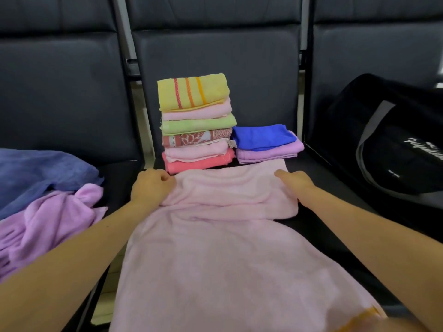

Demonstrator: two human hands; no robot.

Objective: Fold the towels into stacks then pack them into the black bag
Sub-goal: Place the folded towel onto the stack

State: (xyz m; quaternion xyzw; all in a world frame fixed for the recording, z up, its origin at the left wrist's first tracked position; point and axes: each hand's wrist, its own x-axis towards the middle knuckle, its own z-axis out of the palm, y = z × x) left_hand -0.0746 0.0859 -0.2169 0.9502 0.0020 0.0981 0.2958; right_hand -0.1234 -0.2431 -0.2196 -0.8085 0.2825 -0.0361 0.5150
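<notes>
A long pale pink towel lies along the middle black seat, its far end folded back toward me. My left hand grips the fold's left corner with curled fingers. My right hand rests on the fold's right side, fingers stretched toward the far edge. Behind the towel stands a tall stack of folded towels, yellow striped on top. A short stack, blue over lilac, sits right of it. The black bag stands on the right seat.
Unfolded towels lie on the left seat: a dark blue one and a lilac one in front of it. Seat backs rise behind the stacks. A metal frame gap separates the left and middle seats.
</notes>
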